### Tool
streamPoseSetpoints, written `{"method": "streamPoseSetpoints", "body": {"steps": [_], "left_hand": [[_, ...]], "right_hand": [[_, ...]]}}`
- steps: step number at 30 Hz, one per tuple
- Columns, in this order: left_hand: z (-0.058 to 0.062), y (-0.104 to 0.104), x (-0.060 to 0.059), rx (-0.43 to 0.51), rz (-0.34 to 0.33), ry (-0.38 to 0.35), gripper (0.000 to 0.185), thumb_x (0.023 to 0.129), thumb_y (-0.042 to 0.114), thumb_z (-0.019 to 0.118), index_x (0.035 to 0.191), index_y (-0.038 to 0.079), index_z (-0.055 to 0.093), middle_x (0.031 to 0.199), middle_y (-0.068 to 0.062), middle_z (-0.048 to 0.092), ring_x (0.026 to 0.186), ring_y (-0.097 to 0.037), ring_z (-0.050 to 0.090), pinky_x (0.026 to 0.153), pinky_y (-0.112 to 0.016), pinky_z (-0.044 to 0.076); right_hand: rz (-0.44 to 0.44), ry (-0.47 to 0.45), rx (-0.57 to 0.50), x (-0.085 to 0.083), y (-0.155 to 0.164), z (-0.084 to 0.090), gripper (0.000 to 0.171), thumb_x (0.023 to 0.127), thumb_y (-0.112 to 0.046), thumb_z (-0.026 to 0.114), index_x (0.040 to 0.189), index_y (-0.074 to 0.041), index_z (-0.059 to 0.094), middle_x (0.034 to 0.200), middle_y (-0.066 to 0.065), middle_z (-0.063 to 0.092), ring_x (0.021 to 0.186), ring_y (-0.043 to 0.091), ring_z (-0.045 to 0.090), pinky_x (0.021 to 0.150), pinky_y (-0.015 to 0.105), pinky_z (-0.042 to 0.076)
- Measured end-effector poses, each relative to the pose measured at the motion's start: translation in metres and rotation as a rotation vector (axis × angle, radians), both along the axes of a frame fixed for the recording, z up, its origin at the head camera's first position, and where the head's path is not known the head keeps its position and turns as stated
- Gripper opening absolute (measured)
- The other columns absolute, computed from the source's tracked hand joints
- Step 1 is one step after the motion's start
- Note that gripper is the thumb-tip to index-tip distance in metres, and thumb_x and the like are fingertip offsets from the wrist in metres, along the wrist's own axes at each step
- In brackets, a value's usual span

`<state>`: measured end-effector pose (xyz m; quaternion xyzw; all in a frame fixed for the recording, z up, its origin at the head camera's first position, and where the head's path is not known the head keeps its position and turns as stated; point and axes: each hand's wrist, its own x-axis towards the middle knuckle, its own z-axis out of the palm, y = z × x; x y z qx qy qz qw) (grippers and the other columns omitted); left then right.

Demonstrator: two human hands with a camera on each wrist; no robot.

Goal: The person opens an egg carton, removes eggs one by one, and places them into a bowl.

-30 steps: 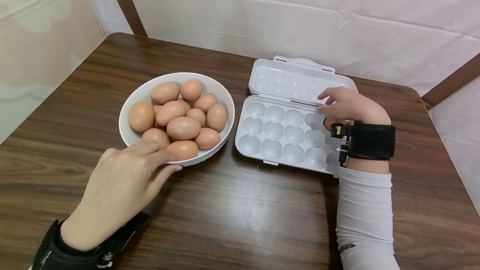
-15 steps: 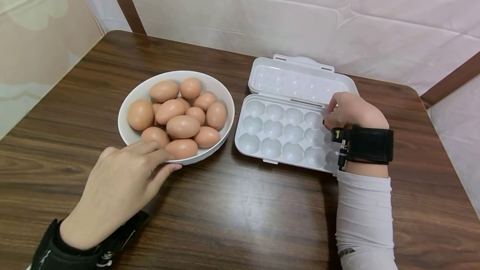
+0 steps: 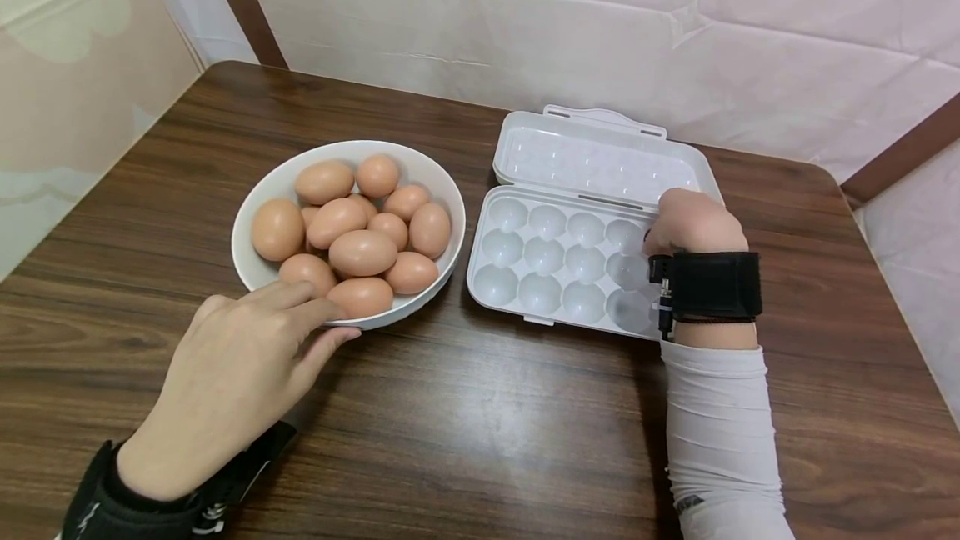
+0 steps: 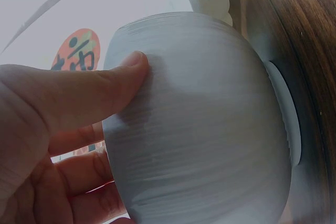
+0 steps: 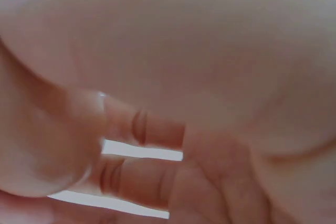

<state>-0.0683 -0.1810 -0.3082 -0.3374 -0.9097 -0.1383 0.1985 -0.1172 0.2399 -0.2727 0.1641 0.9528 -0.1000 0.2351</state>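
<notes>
Brown eggs (image 3: 363,252) fill a white bowl (image 3: 264,192). The egg tray (image 3: 558,261) is white. The tabletop (image 3: 480,407) shows dark brown wood grain. The wrist strap (image 3: 716,286) is black.

Staged home-kitchen set, wooden table (image 3: 465,432), printed fabric backdrop (image 3: 600,15), bowl of eggs (image 3: 348,227), egg box (image 3: 577,227)

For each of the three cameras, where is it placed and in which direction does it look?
Head: high, facing forward and down at the table, bowl of eggs and open egg box; both hands and forearms show.
Left wrist: low by the table, facing the bowl's outer wall; left hand with thumb on it.
Right wrist: under the right hand, showing only curled fingers.
Shared: head and left wrist views both show the bowl.
</notes>
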Motion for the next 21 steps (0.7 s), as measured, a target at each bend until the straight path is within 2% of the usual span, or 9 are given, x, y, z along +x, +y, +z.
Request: {"method": "streamPoseSetpoints", "body": {"steps": [4,5,6,8,11,13,15,18,21], "left_hand": [[0.0,0.0,-0.001,0.002,-0.007,0.009,0.051,0.096,0.06,0.046,0.077,0.019,0.07,0.067,0.006,0.047,0.053,-0.014,0.049,0.047,-0.032,0.027],[0.0,0.001,-0.001,0.005,-0.008,0.01,0.06,0.098,0.064,0.036,0.077,0.018,0.07,0.067,0.006,0.047,0.053,-0.014,0.049,0.047,-0.032,0.027],[0.0,0.001,-0.001,0.008,-0.009,0.01,0.062,0.098,0.064,0.034,0.077,0.018,0.071,0.067,0.006,0.047,0.053,-0.013,0.049,0.047,-0.032,0.027],[0.0,0.001,0.0,0.01,-0.009,0.008,0.054,0.096,0.062,0.044,0.077,0.019,0.07,0.068,0.007,0.048,0.053,-0.014,0.05,0.047,-0.032,0.026],[-0.001,0.002,0.0,0.013,-0.006,-0.002,0.026,0.084,0.045,0.068,0.077,0.02,0.07,0.068,0.007,0.048,0.054,-0.014,0.052,0.048,-0.033,0.027],[0.0,0.002,0.0,0.009,-0.007,-0.001,0.018,0.078,0.037,0.072,0.077,0.02,0.07,0.068,0.007,0.048,0.055,-0.015,0.052,0.048,-0.033,0.027],[0.0,0.002,0.0,0.005,-0.005,-0.003,0.022,0.082,0.041,0.068,0.078,0.019,0.07,0.068,0.007,0.048,0.054,-0.015,0.052,0.048,-0.033,0.027],[0.0,0.001,0.0,0.0,-0.001,-0.003,0.051,0.095,0.061,0.047,0.079,0.019,0.071,0.068,0.007,0.048,0.054,-0.014,0.051,0.047,-0.033,0.028],[0.001,0.002,0.0,0.002,0.002,0.0,0.073,0.098,0.068,0.02,0.078,0.019,0.07,0.068,0.007,0.048,0.054,-0.014,0.05,0.047,-0.033,0.027]], "right_hand": [[0.01,0.019,-0.026,-0.001,0.003,-0.002,0.016,0.077,-0.013,0.066,0.068,-0.004,0.057,0.067,0.007,0.051,0.064,0.024,0.05,0.056,0.035,0.042],[0.014,0.024,-0.044,-0.002,0.006,-0.002,0.017,0.076,-0.012,0.064,0.063,-0.006,0.054,0.063,0.005,0.048,0.06,0.022,0.048,0.053,0.033,0.04],[0.023,0.028,-0.059,-0.001,0.008,-0.002,0.019,0.075,-0.011,0.063,0.06,-0.009,0.051,0.06,0.002,0.046,0.057,0.02,0.046,0.052,0.032,0.038],[0.04,0.033,-0.096,-0.001,0.015,-0.001,0.022,0.073,-0.011,0.059,0.056,-0.013,0.045,0.054,-0.002,0.041,0.051,0.016,0.041,0.049,0.029,0.034],[0.066,0.034,-0.163,0.002,0.026,0.001,0.01,0.073,-0.014,0.056,0.064,-0.013,0.054,0.05,-0.005,0.038,0.049,0.012,0.037,0.048,0.028,0.032],[0.082,0.032,-0.193,0.003,0.031,0.003,0.007,0.075,-0.017,0.057,0.07,-0.013,0.058,0.052,-0.005,0.037,0.051,0.012,0.036,0.05,0.028,0.033],[0.091,0.034,-0.219,0.004,0.035,0.004,0.009,0.078,-0.02,0.059,0.071,-0.014,0.059,0.053,-0.006,0.036,0.052,0.012,0.035,0.051,0.029,0.034],[0.11,0.057,-0.239,0.007,0.037,0.006,0.023,0.083,-0.025,0.063,0.065,-0.014,0.055,0.055,-0.006,0.035,0.053,0.012,0.035,0.052,0.03,0.035],[0.123,0.099,-0.25,0.01,0.039,0.009,0.02,0.087,-0.03,0.066,0.076,-0.013,0.066,0.061,-0.004,0.045,0.058,0.013,0.043,0.056,0.03,0.039]]}}
